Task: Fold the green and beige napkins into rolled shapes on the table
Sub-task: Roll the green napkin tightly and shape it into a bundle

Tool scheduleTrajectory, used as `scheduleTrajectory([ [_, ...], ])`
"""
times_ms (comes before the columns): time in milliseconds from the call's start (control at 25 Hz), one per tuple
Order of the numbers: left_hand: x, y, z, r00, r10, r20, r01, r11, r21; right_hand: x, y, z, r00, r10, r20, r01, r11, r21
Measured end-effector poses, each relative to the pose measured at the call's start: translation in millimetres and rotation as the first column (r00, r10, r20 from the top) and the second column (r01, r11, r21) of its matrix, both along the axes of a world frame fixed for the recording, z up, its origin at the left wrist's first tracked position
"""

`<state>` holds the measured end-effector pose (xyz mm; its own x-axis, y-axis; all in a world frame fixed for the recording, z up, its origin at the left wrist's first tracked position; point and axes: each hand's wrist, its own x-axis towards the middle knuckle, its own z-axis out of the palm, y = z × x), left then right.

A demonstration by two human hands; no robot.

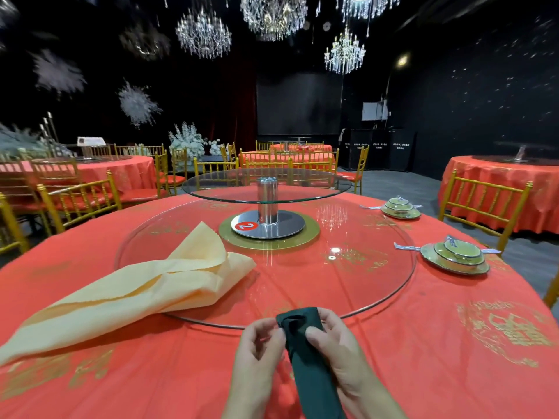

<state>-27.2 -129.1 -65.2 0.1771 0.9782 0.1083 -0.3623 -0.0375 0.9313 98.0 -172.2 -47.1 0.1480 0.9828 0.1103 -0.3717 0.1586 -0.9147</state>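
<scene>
Fingers of my left hand [257,352] pinch the green napkin [305,370] at its rolled top; my right hand [341,355] curls round it; beige napkin [136,291] lies to their left.

Tablecloth [438,343] is a loud orange-red with gold printed motifs. The silver stand [267,201] sits on a gold ring [269,244], with a red disc [246,226] showing a white 2. Left of the stand the beige napkin [136,288] is plain creamy yellow, and in front of it the green napkin [305,361] is dark green.
</scene>
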Motion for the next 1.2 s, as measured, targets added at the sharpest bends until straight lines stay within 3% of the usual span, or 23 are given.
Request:
scheduleTrajectory([
  [120,-1.0,-4.5,1.3,0.992,0.125,-0.013,-0.121,0.979,0.164,-8.2,3.8,-3.2,0.997,-0.067,0.031,0.066,0.998,0.022],
  [280,-2.9,-10.7,2.4,0.984,0.17,-0.048,-0.15,0.948,0.282,-9.0,4.2,-8.7,0.975,-0.181,0.127,0.177,0.983,0.04],
  [480,-3.5,-14.4,3.9,0.984,0.159,-0.082,-0.124,0.936,0.328,-8.8,1.1,-8.3,0.962,-0.209,0.176,0.2,0.978,0.065],
  [800,-10.2,-13.5,6.1,0.939,0.279,-0.201,-0.163,0.876,0.455,-8.4,-3.1,-4.3,0.944,-0.234,0.233,0.223,0.972,0.07],
  [1120,-13.7,1.5,-1.5,0.895,0.289,-0.34,-0.101,0.872,0.478,-4.6,-2.5,-12.1,0.877,-0.327,0.353,0.313,0.945,0.098],
  [1200,-14.4,3.7,-5.0,0.86,0.328,-0.39,-0.072,0.835,0.545,-5.8,-1.8,-14.3,0.851,-0.35,0.392,0.336,0.936,0.108],
])
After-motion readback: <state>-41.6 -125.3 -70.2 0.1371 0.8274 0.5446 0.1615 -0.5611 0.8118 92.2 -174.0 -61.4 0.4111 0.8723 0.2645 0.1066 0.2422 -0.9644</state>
